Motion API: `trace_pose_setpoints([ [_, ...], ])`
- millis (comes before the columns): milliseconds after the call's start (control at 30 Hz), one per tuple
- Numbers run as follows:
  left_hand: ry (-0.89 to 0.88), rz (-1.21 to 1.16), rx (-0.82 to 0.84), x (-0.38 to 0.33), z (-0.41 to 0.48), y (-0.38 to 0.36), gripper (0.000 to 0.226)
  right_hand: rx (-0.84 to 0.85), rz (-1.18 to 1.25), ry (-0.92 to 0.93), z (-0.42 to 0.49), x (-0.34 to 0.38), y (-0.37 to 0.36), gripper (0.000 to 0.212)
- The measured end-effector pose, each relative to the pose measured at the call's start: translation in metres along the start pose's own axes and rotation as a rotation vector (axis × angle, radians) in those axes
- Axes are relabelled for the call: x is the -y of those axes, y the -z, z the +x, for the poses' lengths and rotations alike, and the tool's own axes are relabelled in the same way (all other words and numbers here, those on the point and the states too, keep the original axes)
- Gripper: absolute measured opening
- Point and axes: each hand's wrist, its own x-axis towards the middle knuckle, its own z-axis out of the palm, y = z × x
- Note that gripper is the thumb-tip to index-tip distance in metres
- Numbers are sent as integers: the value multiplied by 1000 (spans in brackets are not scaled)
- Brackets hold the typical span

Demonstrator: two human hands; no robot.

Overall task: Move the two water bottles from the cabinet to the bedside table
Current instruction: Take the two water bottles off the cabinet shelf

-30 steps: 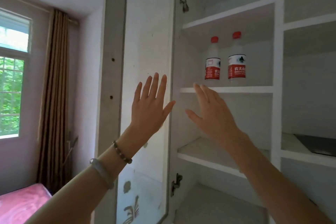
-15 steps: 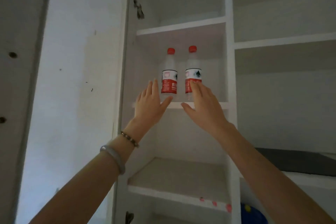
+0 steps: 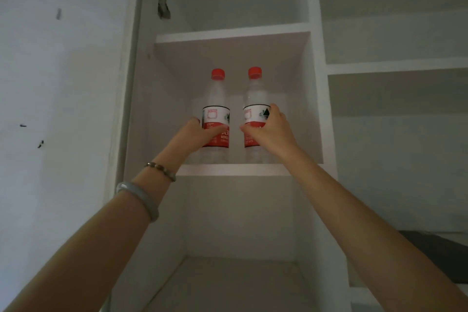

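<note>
Shelf: white, inside cabinet, door open | left hand: wrapped round left bottle | right hand: wrapped round right bottle | bottles: upright, just apart

Both bottles' labels (partly behind fingers) are unreadable.

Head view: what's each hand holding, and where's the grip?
Left hand grips the left bottle around its labelled middle; right hand grips the right bottle likewise. Both bottles stand on the shelf.
</note>
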Motion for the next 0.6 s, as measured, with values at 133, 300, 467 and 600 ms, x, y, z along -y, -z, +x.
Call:
trace_pose_setpoints([
  [133, -28, -2, 37, 2, 8, -4, 53, 59, -16, -116, 8, -7, -4, 75],
  [300, -24, -14, -1, 1, 9, -6, 59, 43, -58, -133, 12, -10, -5, 70],
  [467, -56, -103, -48, -2, 2, -7, 52, 16, -12, -132, 10, -10, -3, 68],
  [600, -80, -222, -114, -21, -5, 4, 49, 38, 50, -100, 4, -7, 6, 66],
])
